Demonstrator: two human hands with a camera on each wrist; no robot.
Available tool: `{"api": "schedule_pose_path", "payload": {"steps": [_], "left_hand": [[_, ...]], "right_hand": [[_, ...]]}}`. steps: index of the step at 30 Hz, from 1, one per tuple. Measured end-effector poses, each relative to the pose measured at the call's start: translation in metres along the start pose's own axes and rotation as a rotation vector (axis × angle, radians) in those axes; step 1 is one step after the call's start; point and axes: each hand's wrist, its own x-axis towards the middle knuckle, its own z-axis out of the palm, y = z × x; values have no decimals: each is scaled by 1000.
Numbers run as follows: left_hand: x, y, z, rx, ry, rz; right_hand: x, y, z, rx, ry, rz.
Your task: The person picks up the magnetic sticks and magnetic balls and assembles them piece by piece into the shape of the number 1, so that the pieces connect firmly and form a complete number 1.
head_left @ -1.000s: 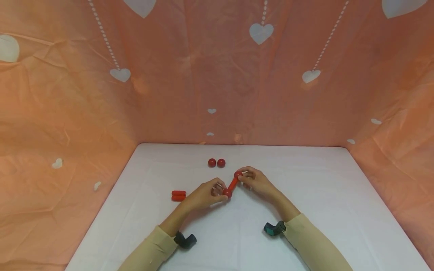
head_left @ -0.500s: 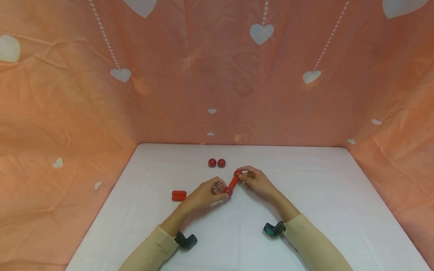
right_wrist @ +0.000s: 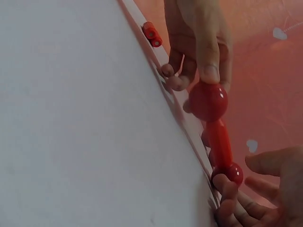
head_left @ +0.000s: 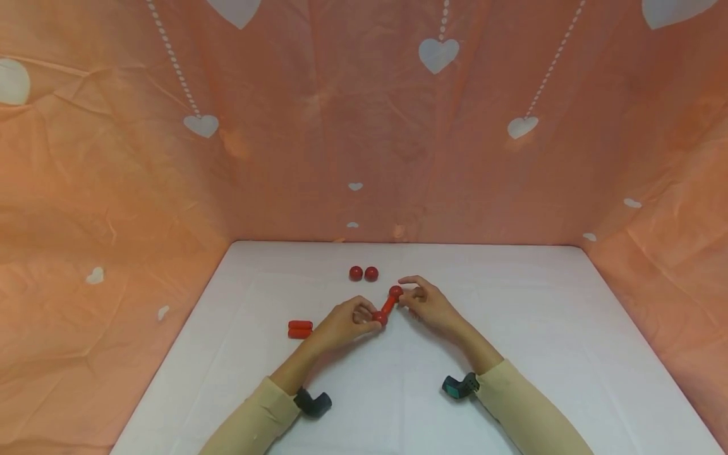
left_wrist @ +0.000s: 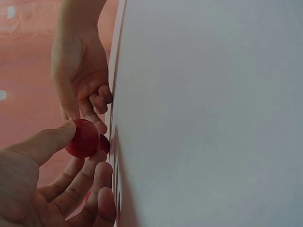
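Observation:
In the head view my left hand [head_left: 344, 321] pinches the near red ball [left_wrist: 84, 138] between thumb and fingers. From that ball a short red rod [right_wrist: 220, 142] runs to a second red ball [head_left: 395, 292], so the three form a dumbbell shape, slanted up and to the right. My right hand [head_left: 430, 307] is at this far ball, its index finger stretched out away from it. In the right wrist view a digit [right_wrist: 225, 185] of that hand overlaps the far ball, while other fingers stand apart from it.
Two loose red balls [head_left: 364, 273] lie side by side farther back on the white table [head_left: 483, 272]. Two red rods [head_left: 300, 329] with grey end spots lie together left of my left wrist. An orange heart-patterned cloth [head_left: 318, 126] hangs behind and at both sides.
My right index finger has lifted off the far ball, which both hands held before. The joined balls and rod have shifted slightly left and away from me.

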Motion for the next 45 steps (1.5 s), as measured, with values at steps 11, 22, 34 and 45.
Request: {"api": "schedule_pose_path", "payload": {"steps": [11, 22, 34, 45], "left_hand": [[2, 2, -2, 9, 20, -36], [4, 3, -2, -29, 20, -3], [4, 4, 0, 7, 8, -10], [5, 3, 1, 33, 16, 21]], "right_hand": [[-8, -6, 11, -79, -22, -72], [-15, -11, 17, -90, -95, -155], [-19, -9, 23, -67, -136, -195], [-19, -8, 24, -63, -148, -181]]}}
